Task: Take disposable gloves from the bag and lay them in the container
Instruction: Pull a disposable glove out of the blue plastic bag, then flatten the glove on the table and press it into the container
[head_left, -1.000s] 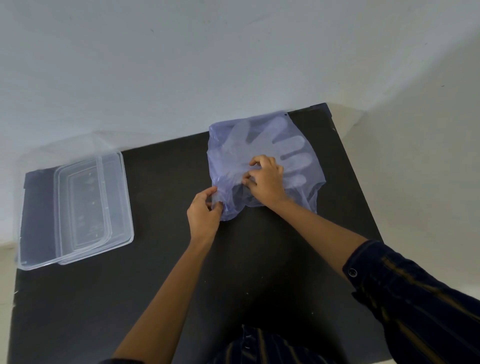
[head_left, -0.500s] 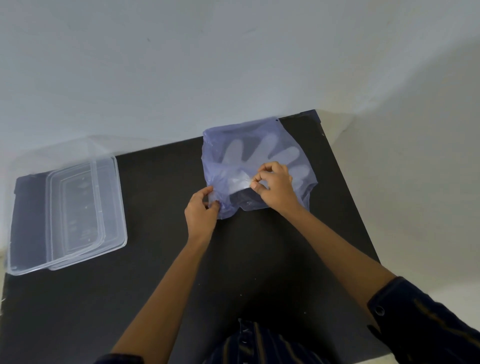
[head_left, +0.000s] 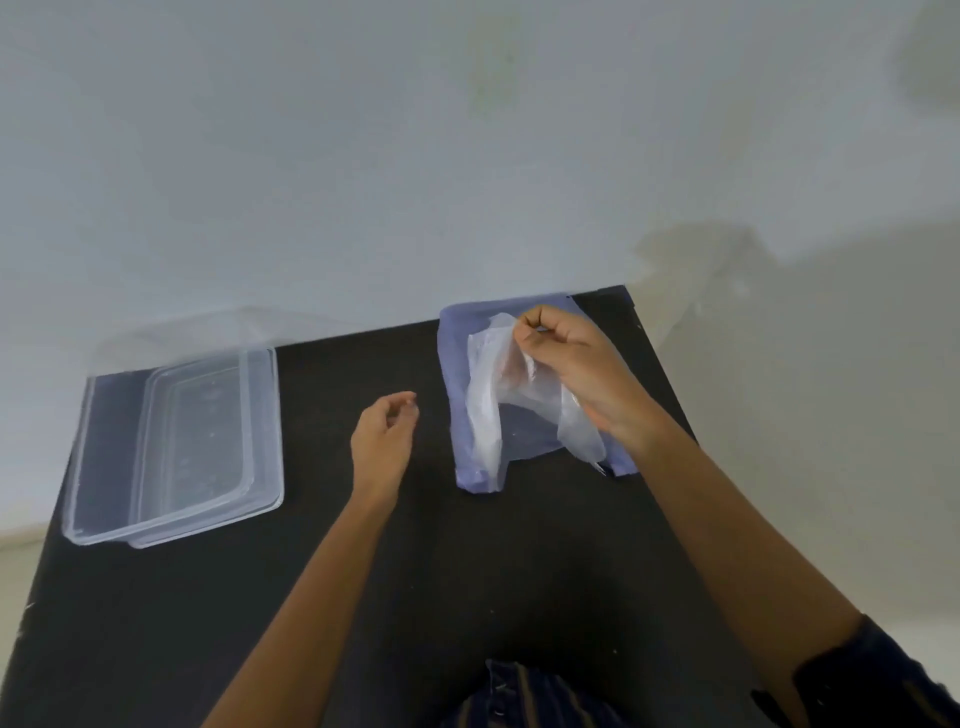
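A bluish translucent bag (head_left: 457, 374) lies flat on the black table (head_left: 322, 582) at the back right. My right hand (head_left: 576, 364) is raised above it, pinching a thin clear disposable glove (head_left: 485, 410) that hangs down over the bag. My left hand (head_left: 384, 441) hovers left of the bag, fingers loosely curled, holding nothing. A clear rectangular plastic container (head_left: 104, 467) sits at the table's left, with its lid (head_left: 197, 436) resting in or on it.
A pale wall rises right behind the table's back edge. The table's right edge runs close past the bag, with a light floor beyond. My dark striped sleeve (head_left: 872, 680) and shirt show at the bottom.
My right hand has lifted up and pulled a clear glove out of the bag. My left hand has let go of the bag's edge and drawn away to the left.
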